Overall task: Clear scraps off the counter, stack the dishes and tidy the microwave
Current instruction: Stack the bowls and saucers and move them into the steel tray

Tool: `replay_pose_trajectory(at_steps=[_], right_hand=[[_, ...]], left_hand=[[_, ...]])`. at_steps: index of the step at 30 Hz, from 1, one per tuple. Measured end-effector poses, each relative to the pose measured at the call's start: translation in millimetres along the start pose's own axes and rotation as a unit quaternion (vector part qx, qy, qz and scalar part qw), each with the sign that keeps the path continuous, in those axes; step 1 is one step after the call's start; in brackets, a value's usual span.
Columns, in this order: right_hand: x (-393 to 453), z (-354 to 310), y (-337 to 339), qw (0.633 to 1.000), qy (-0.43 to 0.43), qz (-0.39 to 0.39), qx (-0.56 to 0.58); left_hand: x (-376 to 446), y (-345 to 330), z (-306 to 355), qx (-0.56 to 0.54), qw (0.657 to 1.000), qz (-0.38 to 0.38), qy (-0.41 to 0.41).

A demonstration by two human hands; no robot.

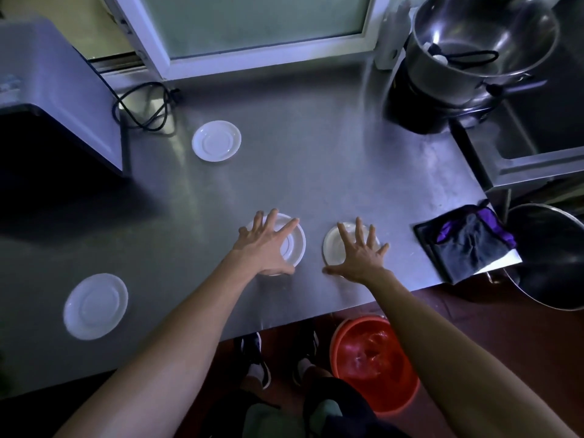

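Well, from the head view we take the steel counter as our landmark; at its far right corner a large steel pot stands on a dark base, and inside it we see a black cord and a small white piece; off the counter's right edge sits a second wide metal pot, its inside too dark for us to read; below the counter's near edge, on the floor, a red basin glistens inside, though whether that is water we cannot tell. Four white saucers lie on the counter, all bare; one far saucer rests toward the back near a looped black cable and the microwave at the counter's left end; one near saucer lies by the front left edge; the left saucer and the right saucer sit side by side near the front middle, apart from each other. Our left hand is spread wide over the left saucer, thumb at its near rim; our right hand is likewise splayed over the right saucer, thumb on the counter beside it; neither has closed around anything. A dark folded cloth lies at the counter's front right corner.
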State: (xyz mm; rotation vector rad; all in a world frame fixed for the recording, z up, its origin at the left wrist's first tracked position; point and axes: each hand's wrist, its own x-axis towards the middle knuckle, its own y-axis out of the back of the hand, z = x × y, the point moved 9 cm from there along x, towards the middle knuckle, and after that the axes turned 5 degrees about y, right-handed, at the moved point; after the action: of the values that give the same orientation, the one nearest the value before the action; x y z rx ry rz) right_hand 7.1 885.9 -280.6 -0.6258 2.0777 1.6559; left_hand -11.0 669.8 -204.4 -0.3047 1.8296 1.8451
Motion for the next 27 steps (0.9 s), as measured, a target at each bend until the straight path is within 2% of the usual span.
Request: replay_pose_trajectory(at_steps=[7,13,21,27], right_hand=[[9.0,-5.4,9.6,0.998,0.041,0.043,-0.028],[18.2,-47.8,23.1,0.992,0.091,0.075,-0.046],[14.3,-170.8,21.5,0.966,0.215,0.088,-0.110],[-12.2,-285.5,-3.2,0.937,0.303,0.081,-0.152]], left_hand=[[-2.3,-7.7,3.0,-0.003,1.000,0.009,0.015],[-25.9,-7.2,-27.9,-0.020,0.998,0.009,0.066],[-95.6,-17.0,-113.7,-0.080,0.983,0.026,0.162],[-173.0,-50.3,-193.0,-0.129,0.964,0.042,0.227]])
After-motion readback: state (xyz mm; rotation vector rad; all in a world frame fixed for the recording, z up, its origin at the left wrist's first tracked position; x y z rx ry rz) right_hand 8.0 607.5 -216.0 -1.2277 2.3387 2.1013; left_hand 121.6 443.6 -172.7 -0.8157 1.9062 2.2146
